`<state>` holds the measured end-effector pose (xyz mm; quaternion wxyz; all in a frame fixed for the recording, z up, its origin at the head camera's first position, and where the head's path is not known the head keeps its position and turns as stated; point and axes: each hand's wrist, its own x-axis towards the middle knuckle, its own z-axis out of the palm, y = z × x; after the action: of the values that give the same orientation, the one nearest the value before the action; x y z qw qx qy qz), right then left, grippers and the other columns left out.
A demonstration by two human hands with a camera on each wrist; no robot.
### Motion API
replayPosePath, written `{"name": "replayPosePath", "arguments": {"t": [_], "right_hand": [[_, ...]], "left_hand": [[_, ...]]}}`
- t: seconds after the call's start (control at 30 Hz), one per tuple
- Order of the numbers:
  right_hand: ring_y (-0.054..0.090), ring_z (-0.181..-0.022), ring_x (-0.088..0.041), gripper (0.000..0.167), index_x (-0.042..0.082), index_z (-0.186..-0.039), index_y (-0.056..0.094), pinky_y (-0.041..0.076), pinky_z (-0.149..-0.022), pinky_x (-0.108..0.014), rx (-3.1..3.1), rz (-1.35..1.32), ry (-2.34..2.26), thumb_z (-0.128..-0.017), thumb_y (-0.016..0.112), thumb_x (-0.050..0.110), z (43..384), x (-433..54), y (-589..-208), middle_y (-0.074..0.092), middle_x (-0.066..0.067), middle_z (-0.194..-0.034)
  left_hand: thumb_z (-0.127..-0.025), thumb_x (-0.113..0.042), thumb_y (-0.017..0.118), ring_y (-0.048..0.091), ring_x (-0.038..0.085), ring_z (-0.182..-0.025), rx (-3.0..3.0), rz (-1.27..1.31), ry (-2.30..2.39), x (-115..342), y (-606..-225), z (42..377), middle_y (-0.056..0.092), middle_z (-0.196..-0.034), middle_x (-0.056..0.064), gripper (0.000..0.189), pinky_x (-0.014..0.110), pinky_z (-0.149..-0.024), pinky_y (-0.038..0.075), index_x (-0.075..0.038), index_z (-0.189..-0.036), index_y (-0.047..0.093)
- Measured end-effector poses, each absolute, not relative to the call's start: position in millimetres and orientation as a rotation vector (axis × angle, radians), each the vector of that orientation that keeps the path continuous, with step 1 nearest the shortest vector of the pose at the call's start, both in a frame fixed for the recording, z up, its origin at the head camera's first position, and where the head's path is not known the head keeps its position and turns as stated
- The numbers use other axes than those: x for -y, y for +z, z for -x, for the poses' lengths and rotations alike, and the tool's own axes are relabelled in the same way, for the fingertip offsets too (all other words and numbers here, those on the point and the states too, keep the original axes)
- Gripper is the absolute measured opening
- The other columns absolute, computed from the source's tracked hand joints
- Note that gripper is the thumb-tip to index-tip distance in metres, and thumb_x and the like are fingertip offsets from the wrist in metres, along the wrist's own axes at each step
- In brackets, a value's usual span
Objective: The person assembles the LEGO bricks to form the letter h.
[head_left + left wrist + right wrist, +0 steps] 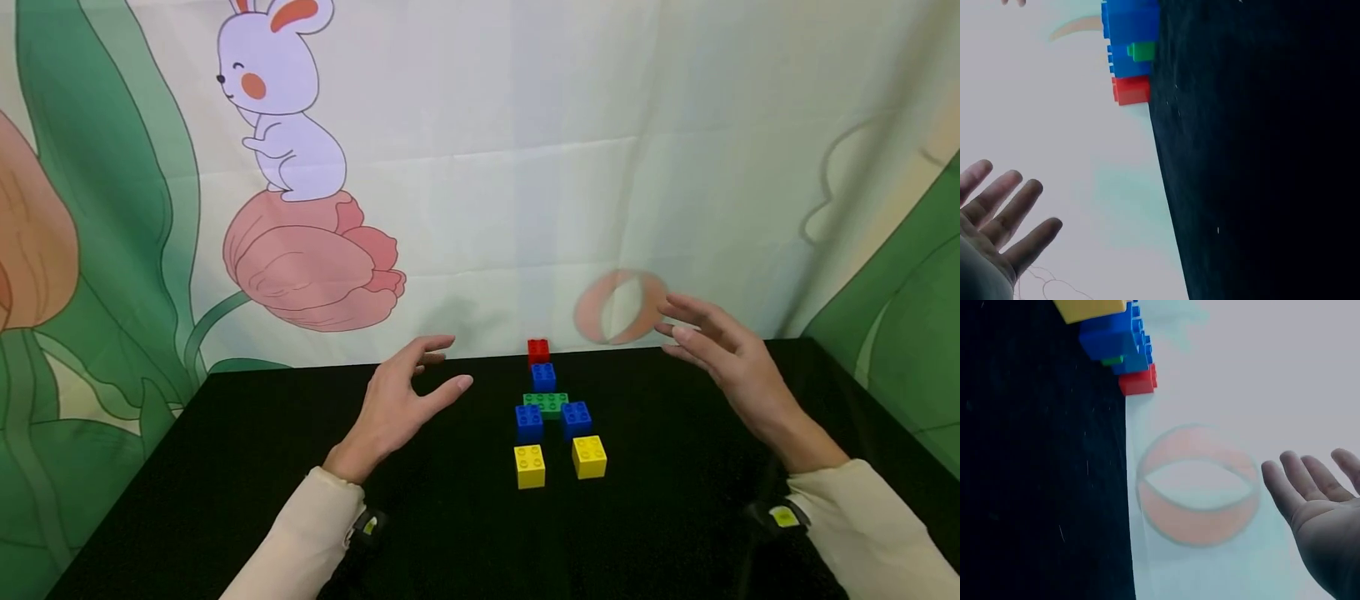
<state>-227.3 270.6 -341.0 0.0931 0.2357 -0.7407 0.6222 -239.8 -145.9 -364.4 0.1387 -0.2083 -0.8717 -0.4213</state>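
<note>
Toy building blocks stand in a figure-like layout on the black table. At the far end is a red block (537, 351), then a blue block (543, 377) and a wider green block (546, 405). Nearer come a left blue block (529, 423) and a right blue block (577, 419), then a left yellow block (529, 467) and a right yellow block (589, 457). To their left, my left hand (393, 406) hovers with relaxed fingers and holds nothing. On the other side my right hand (731, 371) is raised, empty, fingers loosely extended. Neither hand touches a block.
Behind the black table (247, 492) hangs a pale printed cloth (480, 208) with a rabbit, tulips and leaves. The red block stands close to the table's back edge, near that cloth. Each wrist carries a strapped device (783, 515).
</note>
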Motion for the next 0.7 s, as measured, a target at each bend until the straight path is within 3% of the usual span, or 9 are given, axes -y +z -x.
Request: {"name": "replayPosePath", "arguments": {"t": [0.2, 0.3, 0.53, 0.7], "right_hand": [[0.067, -0.125, -0.018, 0.042, -0.003, -0.150, 0.053, 0.055, -0.102, -0.032, 2.092, -0.702, 1.961, -0.109, 0.059, 0.005, 228.6, -261.4, -349.8, 0.061, -0.010, -0.146], [0.070, -0.121, -0.020, 0.040, -0.003, -0.146, 0.057, 0.056, -0.100, -0.033, 2.108, -0.696, 1.964, -0.107, 0.063, 0.004, 229.6, -255.8, -352.3, 0.066, -0.010, -0.140], [0.071, -0.118, -0.025, 0.037, -0.003, -0.139, 0.062, 0.058, -0.099, -0.033, 2.239, -0.715, 1.914, -0.105, 0.068, 0.007, 229.0, -245.3, -359.8, 0.070, -0.015, -0.135], [0.071, -0.119, -0.029, 0.036, 0.002, -0.136, 0.065, 0.057, -0.099, -0.030, 2.391, -0.667, 1.861, -0.103, 0.073, 0.016, 229.3, -240.9, -367.2, 0.071, -0.013, -0.133]], "left_hand": [[-0.097, -0.041, 0.078, 0.067, 0.021, -0.123, 2.458, 0.709, -1.446, 140.3, -369.3, 240.3, 0.065, -0.141, -0.003, 0.050, 0.050, -0.108, 0.052, -0.022, -0.141, 0.063], [-0.096, -0.036, 0.080, 0.068, 0.018, -0.119, 2.441, 0.741, -1.513, 138.6, -372.3, 241.4, 0.069, -0.135, -0.005, 0.048, 0.049, -0.106, 0.054, -0.023, -0.139, 0.064], [-0.094, -0.024, 0.084, 0.073, 0.029, -0.111, 2.417, 0.802, -1.631, 135.5, -379.2, 240.5, 0.073, -0.126, -0.004, 0.049, 0.049, -0.100, 0.058, -0.023, -0.139, 0.064], [-0.093, -0.021, 0.084, 0.073, 0.024, -0.111, 2.447, 0.846, -1.620, 130.5, -383.1, 239.3, 0.074, -0.128, 0.003, 0.049, 0.045, -0.098, 0.059, -0.021, -0.138, 0.065]]}}
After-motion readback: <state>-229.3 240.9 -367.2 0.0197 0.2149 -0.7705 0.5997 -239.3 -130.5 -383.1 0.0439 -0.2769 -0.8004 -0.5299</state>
